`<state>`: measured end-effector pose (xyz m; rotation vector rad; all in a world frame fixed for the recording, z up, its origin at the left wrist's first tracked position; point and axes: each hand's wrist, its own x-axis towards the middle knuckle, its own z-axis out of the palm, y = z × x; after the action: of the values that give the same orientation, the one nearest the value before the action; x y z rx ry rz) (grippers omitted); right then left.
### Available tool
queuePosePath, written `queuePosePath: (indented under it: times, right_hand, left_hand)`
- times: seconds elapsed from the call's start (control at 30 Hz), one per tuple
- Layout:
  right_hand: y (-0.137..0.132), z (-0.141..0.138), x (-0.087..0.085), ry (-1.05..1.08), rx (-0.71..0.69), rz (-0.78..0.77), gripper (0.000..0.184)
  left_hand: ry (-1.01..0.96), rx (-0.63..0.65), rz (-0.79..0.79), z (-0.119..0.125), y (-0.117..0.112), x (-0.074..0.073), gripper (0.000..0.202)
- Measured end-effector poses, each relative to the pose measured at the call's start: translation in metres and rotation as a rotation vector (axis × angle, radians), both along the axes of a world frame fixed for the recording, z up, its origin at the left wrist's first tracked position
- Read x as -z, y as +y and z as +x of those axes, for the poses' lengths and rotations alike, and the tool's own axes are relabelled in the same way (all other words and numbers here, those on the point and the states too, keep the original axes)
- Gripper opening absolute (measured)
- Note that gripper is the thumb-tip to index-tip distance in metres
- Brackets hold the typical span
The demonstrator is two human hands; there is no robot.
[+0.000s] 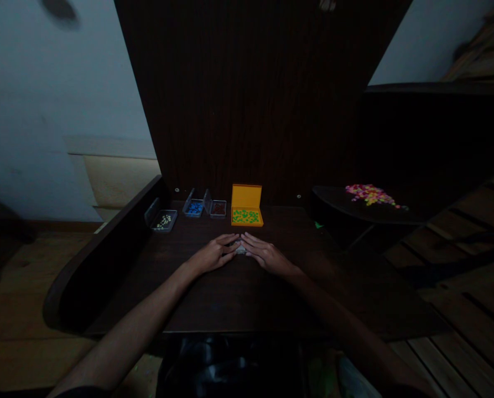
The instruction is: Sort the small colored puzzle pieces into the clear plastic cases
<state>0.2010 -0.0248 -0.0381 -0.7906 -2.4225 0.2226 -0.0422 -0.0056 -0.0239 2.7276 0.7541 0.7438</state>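
Note:
My left hand [213, 254] and my right hand [265, 254] lie side by side on the dark wooden desk [238, 293], fingertips meeting over a small pale object [240, 250] that is mostly hidden between them. The fingers of both hands look stretched forward and pressed against it. Just beyond the hands stands an open orange box [247, 205] holding green pieces.
A row of small clear boxes stands at the back: one with pale pieces [162, 220], one with blue pieces [194, 208], one with dark red pieces [218, 208]. A heap of pink and yellow pieces [370, 194] lies on a side shelf at right. A raised rail [105, 249] borders the desk's left.

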Motion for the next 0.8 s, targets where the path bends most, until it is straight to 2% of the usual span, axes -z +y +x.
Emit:
queuePosePath:
  times: [0.2,0.37,0.53,0.67,0.8]
  right_hand:
    - [-0.001,-0.001,0.000,0.042,0.037,-0.065,0.046]
    - [-0.003,-0.003,-0.005,0.132,0.059,-0.166,0.053]
    - [0.008,0.002,-0.015,0.346,0.243,-0.190,0.038]
    - [0.025,0.014,-0.024,0.441,0.372,-0.138,0.030]
    - [0.049,0.026,-0.033,0.443,0.424,-0.056,0.029]
  left_hand:
    - [-0.032,0.008,-0.024,0.001,0.001,0.002,0.039]
    - [-0.100,-0.047,-0.115,0.003,-0.003,0.000,0.051]
    - [-0.200,-0.189,-0.239,0.005,-0.004,-0.006,0.067]
    - [-0.337,-0.342,-0.252,0.005,0.009,-0.010,0.054]
    - [-0.365,-0.343,-0.191,0.004,0.029,-0.008,0.045]
